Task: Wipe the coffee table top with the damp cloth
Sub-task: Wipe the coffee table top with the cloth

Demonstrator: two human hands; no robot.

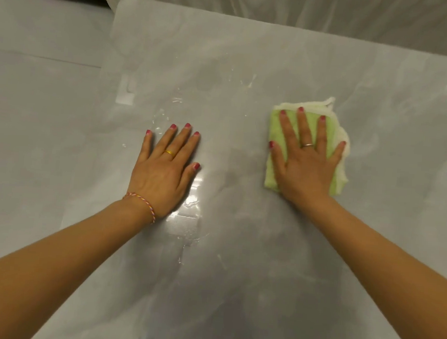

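- One folded green-and-white terry cloth (279, 125) lies at 2 o'clock on the glossy pale grey marble-look desk (253, 51), long axis running 12 to 6.
- Right hand (306, 168) presses it flat, fingers (304, 127) spread, not gripping.
- Left hand (163, 170), at 9 o'clock, rests flat on bare desk, fingers released.

The right hand (307, 160) presses flat, fingers spread, on a folded green-and-white cloth (339, 141) on the glossy grey desk (253, 51). The left hand (163, 170) lies flat on the bare top, beside what may be wet streaks (186, 214).
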